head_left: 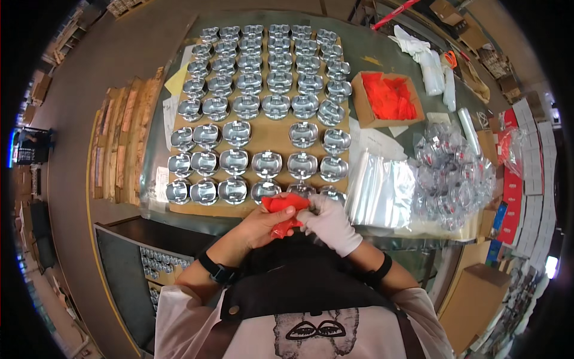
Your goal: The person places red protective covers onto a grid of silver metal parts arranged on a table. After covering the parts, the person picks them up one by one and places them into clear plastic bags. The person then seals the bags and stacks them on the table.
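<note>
My bare left hand [263, 228] grips a crumpled red plastic bag [279, 204], its thumb laid across the front. In a white glove, my right hand [332, 226] has its fingers closed at the bag's right side. Whether anything is inside the bag is hidden. Just beyond my hands, shiny metal pistons [266, 164] stand in rows on a cardboard sheet [270, 135]. One spot in the third row from the front has no piston. My hands partly cover the nearest row.
A cardboard box [391, 122] of red plastic bags [387, 99] sits right of the rows. Nearer lie clear plastic bags [382, 191] and a heap of bagged pistons [453, 173]. White plastic rolls [431, 72] lie at far right. Wooden pallets [122, 140] stand left of the table.
</note>
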Demonstrator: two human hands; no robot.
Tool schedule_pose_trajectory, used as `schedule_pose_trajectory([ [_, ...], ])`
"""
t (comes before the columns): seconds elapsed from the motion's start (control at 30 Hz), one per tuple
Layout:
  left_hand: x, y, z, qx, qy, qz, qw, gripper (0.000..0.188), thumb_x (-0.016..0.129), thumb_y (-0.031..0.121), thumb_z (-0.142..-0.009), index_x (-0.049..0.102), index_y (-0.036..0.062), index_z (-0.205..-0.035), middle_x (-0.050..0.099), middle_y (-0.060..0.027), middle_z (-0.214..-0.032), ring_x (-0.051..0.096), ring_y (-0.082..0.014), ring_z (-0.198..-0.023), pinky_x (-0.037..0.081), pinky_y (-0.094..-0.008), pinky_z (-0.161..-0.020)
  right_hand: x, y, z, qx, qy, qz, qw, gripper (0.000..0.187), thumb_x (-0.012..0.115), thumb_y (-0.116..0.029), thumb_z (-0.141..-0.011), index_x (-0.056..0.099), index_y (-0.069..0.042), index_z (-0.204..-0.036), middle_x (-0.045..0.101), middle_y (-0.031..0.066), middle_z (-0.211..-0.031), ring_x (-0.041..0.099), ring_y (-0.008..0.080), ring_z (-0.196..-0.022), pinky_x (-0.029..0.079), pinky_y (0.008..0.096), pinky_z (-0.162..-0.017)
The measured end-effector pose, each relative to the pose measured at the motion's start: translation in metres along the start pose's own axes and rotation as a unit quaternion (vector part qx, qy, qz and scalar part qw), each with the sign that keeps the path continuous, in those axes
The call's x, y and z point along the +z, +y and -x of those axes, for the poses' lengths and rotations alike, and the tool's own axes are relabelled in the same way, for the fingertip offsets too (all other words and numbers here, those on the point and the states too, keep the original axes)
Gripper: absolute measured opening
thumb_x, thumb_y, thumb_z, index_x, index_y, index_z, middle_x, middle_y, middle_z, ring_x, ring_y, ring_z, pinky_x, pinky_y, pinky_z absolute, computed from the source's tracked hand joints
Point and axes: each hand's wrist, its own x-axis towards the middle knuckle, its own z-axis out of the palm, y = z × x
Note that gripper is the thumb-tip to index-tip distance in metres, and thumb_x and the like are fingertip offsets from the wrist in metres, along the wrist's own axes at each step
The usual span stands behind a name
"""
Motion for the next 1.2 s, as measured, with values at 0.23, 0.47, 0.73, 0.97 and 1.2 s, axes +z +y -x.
schedule_pose_trajectory([
  [0.23, -0.013, 0.013, 0.028, 0.029, 0.031, 0.038, 0.998, 0.036, 0.066, 0.010, -0.090, 0.055, 0.0101, -0.124, 0.063, -0.0063, -0.115, 0.064, -0.0200, -0.102, 0.058, -0.0329, -0.067, 0.009, -0.004, 0.003, -0.059, 0.100, 0.060, 0.991, 0.014, 0.060, -0.012, -0.093, 0.065, 0.001, -0.095, 0.062, 0.0030, -0.070, 0.057, 0.0074, -0.061, 0.046, 0.0241, -0.056],
  [0.47, -0.035, 0.022, 0.028, 0.076, 0.083, 0.053, 0.992, 0.034, 0.065, 0.011, -0.091, 0.055, 0.0137, -0.123, 0.062, -0.0045, -0.111, 0.063, -0.0186, -0.097, 0.052, -0.0296, -0.060, -0.051, 0.003, -0.001, -0.285, 0.203, 0.590, 0.728, 0.005, 0.062, -0.011, -0.082, 0.062, -0.007, -0.078, 0.063, 0.0065, -0.067, 0.064, 0.0208, -0.053, 0.051, 0.0326, -0.046],
  [0.73, -0.019, 0.048, 0.023, 0.033, 0.012, 0.166, 0.985, 0.049, 0.060, 0.002, -0.086, 0.049, 0.0108, -0.134, 0.057, -0.0082, -0.124, 0.058, -0.0237, -0.112, 0.054, -0.0423, -0.083, -0.035, -0.022, 0.005, -0.162, 0.123, 0.525, 0.827, 0.026, 0.070, -0.017, -0.075, 0.064, -0.003, -0.096, 0.063, 0.0139, -0.073, 0.068, 0.0256, -0.076, 0.054, 0.0348, -0.069],
  [0.97, 0.015, 0.037, -0.014, 0.178, 0.105, 0.090, 0.974, 0.038, 0.058, -0.008, -0.085, 0.053, 0.0018, -0.122, 0.062, -0.0139, -0.114, 0.063, -0.0280, -0.103, 0.056, -0.0381, -0.086, 0.021, -0.049, -0.007, -0.025, 0.083, 0.222, 0.971, 0.034, 0.076, -0.023, -0.075, 0.056, 0.001, -0.090, 0.065, 0.0127, -0.076, 0.065, 0.0189, -0.069, 0.051, 0.0318, -0.065],
  [1.2, 0.009, 0.034, -0.025, 0.207, 0.126, 0.206, 0.948, 0.031, 0.061, 0.002, -0.089, 0.055, 0.0056, -0.120, 0.061, -0.0106, -0.118, 0.060, -0.0257, -0.111, 0.054, -0.0407, -0.094, -0.010, 0.004, -0.031, -0.071, 0.104, 0.058, 0.990, 0.017, 0.063, -0.007, -0.084, 0.063, 0.000, -0.099, 0.067, 0.0136, -0.081, 0.064, 0.0146, -0.070, 0.051, 0.0282, -0.063],
])
